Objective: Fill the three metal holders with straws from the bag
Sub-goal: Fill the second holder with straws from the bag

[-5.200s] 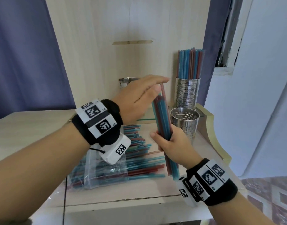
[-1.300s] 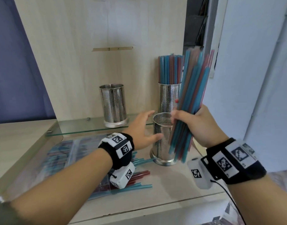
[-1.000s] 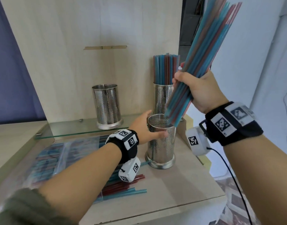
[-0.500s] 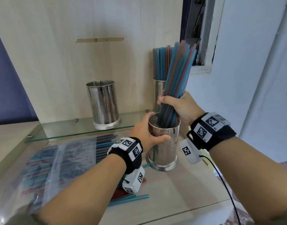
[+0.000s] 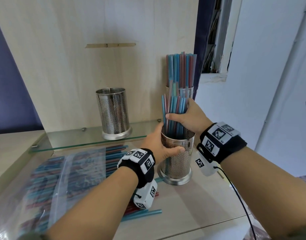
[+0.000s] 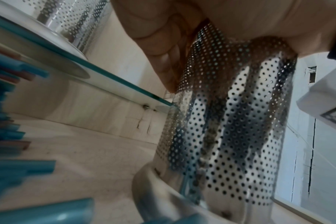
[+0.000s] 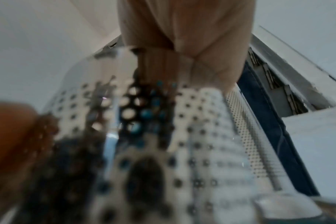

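A perforated metal holder stands on the wooden table near its right side. My left hand grips its upper wall, thumb across the front. My right hand holds a bundle of blue and red straws just above the rim, their lower ends inside the holder. In the left wrist view the holder fills the middle with dark straws behind the holes. On the glass shelf an empty holder stands at left and a full holder behind my right hand. The clear straw bag lies at left.
A glass shelf runs along the wooden back panel. Loose straws lie on the table under my left wrist. The table's right edge is close to the holder, with a white wall beyond. A black cable hangs from my right wrist.
My right hand has come down from high above with the straw bundle, and the straws now stand deeper in the front holder. The left hand keeps its hold on the holder.
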A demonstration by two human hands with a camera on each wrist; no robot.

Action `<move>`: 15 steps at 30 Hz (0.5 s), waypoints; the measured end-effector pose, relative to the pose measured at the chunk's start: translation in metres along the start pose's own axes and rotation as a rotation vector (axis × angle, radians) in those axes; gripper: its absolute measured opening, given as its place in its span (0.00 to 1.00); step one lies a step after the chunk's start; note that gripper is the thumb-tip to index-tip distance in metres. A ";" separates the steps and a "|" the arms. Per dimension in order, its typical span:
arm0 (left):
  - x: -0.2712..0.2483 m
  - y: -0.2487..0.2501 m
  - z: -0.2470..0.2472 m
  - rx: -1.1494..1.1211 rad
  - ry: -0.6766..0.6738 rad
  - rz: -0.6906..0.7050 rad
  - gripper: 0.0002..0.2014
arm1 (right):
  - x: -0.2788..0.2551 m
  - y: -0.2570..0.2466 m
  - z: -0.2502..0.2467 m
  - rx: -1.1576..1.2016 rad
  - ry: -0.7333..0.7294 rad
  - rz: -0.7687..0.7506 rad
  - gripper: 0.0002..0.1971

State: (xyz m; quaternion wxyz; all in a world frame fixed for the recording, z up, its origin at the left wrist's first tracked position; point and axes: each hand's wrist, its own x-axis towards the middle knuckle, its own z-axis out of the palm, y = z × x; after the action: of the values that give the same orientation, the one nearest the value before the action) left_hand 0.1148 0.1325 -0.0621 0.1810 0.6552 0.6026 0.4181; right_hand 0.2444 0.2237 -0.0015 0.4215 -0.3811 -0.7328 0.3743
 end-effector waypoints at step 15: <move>0.001 -0.002 0.001 0.009 -0.010 -0.006 0.49 | -0.015 0.019 -0.014 0.055 -0.100 0.122 0.18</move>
State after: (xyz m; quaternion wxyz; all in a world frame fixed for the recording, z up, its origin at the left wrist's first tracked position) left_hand 0.1142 0.1336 -0.0635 0.1822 0.6561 0.6056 0.4117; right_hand 0.2672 0.2218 -0.0183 0.3713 -0.3939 -0.7178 0.4378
